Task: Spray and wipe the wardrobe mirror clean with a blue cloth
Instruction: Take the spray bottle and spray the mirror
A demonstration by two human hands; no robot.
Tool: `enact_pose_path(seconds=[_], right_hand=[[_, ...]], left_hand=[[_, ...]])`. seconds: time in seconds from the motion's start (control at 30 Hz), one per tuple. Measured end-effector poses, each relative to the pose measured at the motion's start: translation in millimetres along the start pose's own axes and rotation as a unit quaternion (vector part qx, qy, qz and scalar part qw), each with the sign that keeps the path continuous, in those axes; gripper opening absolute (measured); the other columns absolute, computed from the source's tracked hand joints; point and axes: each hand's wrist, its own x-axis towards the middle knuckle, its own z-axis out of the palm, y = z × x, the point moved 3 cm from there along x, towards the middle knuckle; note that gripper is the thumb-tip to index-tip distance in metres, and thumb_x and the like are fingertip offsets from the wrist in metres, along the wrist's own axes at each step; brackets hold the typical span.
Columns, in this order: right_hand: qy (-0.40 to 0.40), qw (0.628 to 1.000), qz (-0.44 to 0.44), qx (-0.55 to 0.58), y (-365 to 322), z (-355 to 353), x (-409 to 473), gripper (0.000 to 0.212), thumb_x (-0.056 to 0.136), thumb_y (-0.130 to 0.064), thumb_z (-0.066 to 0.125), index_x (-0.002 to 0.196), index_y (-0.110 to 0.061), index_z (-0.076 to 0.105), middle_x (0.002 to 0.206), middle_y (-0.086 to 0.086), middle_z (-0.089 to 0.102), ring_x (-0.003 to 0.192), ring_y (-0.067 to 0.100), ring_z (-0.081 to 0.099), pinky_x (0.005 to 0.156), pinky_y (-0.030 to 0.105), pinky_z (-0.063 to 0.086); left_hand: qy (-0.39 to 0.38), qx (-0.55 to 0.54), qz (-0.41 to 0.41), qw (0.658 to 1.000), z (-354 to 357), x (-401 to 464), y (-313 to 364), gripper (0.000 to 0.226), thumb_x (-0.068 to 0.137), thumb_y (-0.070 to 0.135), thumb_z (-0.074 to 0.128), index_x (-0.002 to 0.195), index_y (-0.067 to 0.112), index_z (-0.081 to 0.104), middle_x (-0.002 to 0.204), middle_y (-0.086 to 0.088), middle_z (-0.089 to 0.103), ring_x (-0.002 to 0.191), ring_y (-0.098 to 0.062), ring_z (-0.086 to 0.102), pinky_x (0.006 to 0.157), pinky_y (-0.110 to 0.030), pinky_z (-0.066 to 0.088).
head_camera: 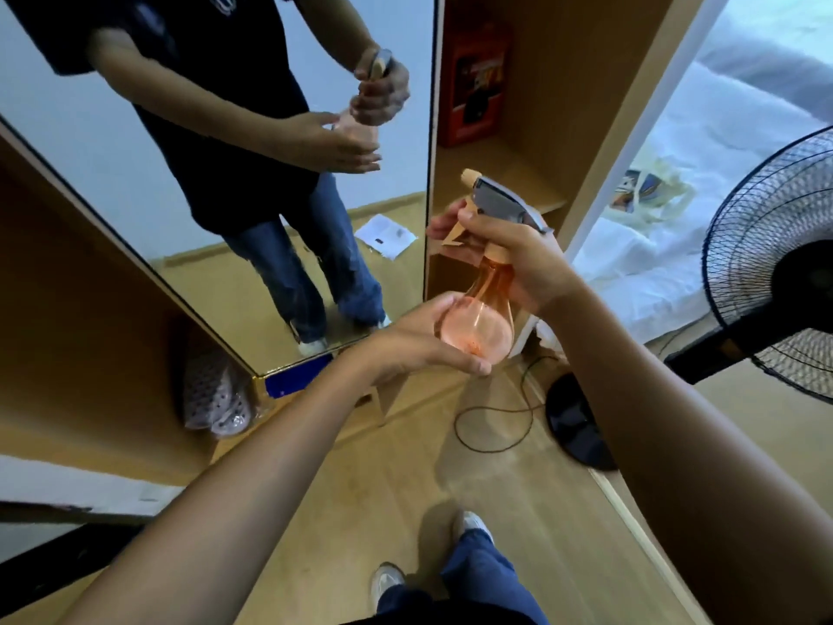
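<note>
Two hands: held bottle (480,318) before mirror (252,182)
Right hand (509,259): gripped neck
Left hand (428,336): cupped base

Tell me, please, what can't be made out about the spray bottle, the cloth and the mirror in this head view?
- Blue cloth: not identifiable anywhere in the head view.
- Spray bottle: the trigger is partly hidden by the right hand; the base is covered by the left hand.
- Mirror: its top is cut off by the frame edge; dirt or spray on the glass is too faint to judge.
- Red box on the shelf: print blurred.
</note>
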Motion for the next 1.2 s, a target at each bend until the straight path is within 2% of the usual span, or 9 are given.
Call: enact_pose_path(seconds=[0.17, 0.27, 0.47, 0.6, 0.83, 0.93, 1.0, 1.07, 1.2], right_hand=[[0.067, 0.996, -0.047, -0.032, -34, -4, -1, 0.031, 0.095, -0.012, 0.061, 0.120, 0.006, 0.059, 0.110, 0.023, 0.067, 0.105, 0.032, 0.067, 0.097, 0.042, 0.053], [0.090, 0.995, -0.042, -0.032, -48, -15, 6, 0.028, 0.093, -0.018, 0.065, 0.119, -0.007, 0.063, 0.108, 0.019, 0.068, 0.103, 0.027, 0.068, 0.097, 0.041, 0.054], [0.039, 0.996, -0.007, -0.083, -59, -64, 36, 0.034, 0.088, -0.028, 0.070, 0.117, -0.013, 0.060, 0.112, 0.018, 0.062, 0.115, 0.041, 0.059, 0.104, 0.051, 0.046], [0.020, 0.988, 0.021, -0.154, -62, -100, 63, 0.046, 0.083, -0.024, 0.075, 0.122, -0.009, 0.058, 0.103, 0.007, 0.063, 0.099, 0.026, 0.065, 0.089, 0.035, 0.054], [0.026, 0.958, 0.032, -0.283, -67, -152, 121, 0.031, 0.085, -0.017, 0.073, 0.115, -0.014, 0.065, 0.105, -0.001, 0.070, 0.097, 0.010, 0.068, 0.083, 0.026, 0.055], [0.014, 0.954, 0.033, -0.298, -63, -166, 145, 0.030, 0.088, -0.014, 0.070, 0.118, -0.013, 0.065, 0.105, -0.003, 0.069, 0.098, 0.005, 0.066, 0.078, 0.018, 0.051], [0.002, 0.954, 0.044, -0.298, -56, -175, 162, 0.029, 0.090, -0.013, 0.068, 0.118, -0.013, 0.065, 0.107, -0.003, 0.069, 0.100, 0.005, 0.064, 0.079, 0.018, 0.050], [-0.012, 0.951, 0.052, -0.305, -46, -182, 177, 0.026, 0.091, -0.013, 0.066, 0.117, -0.015, 0.065, 0.108, -0.003, 0.068, 0.102, 0.007, 0.063, 0.084, 0.022, 0.051], [-0.041, 0.944, 0.066, -0.320, -25, -190, 205, 0.025, 0.091, -0.015, 0.066, 0.116, -0.017, 0.064, 0.108, -0.006, 0.068, 0.104, 0.009, 0.062, 0.092, 0.032, 0.050]], left_hand=[[0.076, 0.080, 0.043, 0.993, -2, 4, 46, 0.085, 0.064, 0.036, 0.088, 0.133, 0.028, 0.040, 0.123, 0.010, 0.049, 0.114, -0.010, 0.048, 0.091, -0.026, 0.043], [0.122, 0.087, 0.062, 0.987, 3, 17, 64, 0.084, 0.066, 0.036, 0.086, 0.134, 0.024, 0.039, 0.117, 0.011, 0.043, 0.109, -0.009, 0.044, 0.085, -0.024, 0.038], [0.198, 0.082, 0.050, 0.975, 5, 68, 82, 0.089, 0.062, 0.046, 0.086, 0.134, 0.027, 0.038, 0.118, 0.010, 0.044, 0.111, -0.013, 0.046, 0.092, -0.030, 0.043], [0.243, 0.018, 0.035, 0.969, 2, 111, 97, 0.083, 0.064, 0.045, 0.086, 0.132, 0.028, 0.041, 0.111, 0.014, 0.048, 0.106, -0.011, 0.050, 0.086, -0.026, 0.043], [0.280, -0.054, 0.012, 0.958, -12, 183, 114, 0.083, 0.069, 0.036, 0.085, 0.135, 0.021, 0.038, 0.113, 0.013, 0.049, 0.108, -0.011, 0.051, 0.076, -0.016, 0.042], [0.256, -0.089, 0.013, 0.963, -23, 206, 106, 0.074, 0.068, 0.027, 0.086, 0.128, 0.026, 0.043, 0.116, 0.011, 0.056, 0.115, -0.015, 0.054, 0.089, -0.028, 0.048], [0.247, -0.103, 0.005, 0.964, -32, 217, 99, 0.070, 0.071, 0.021, 0.084, 0.128, 0.029, 0.044, 0.116, 0.013, 0.055, 0.116, -0.012, 0.053, 0.085, -0.024, 0.045], [0.259, -0.095, -0.011, 0.961, -40, 227, 92, 0.073, 0.074, 0.022, 0.082, 0.134, 0.028, 0.043, 0.116, 0.015, 0.053, 0.110, -0.008, 0.050, 0.078, -0.020, 0.043], [0.302, -0.075, -0.043, 0.949, -49, 253, 77, 0.079, 0.071, 0.021, 0.085, 0.137, 0.025, 0.042, 0.117, 0.012, 0.051, 0.113, -0.010, 0.048, 0.096, -0.033, 0.045]])
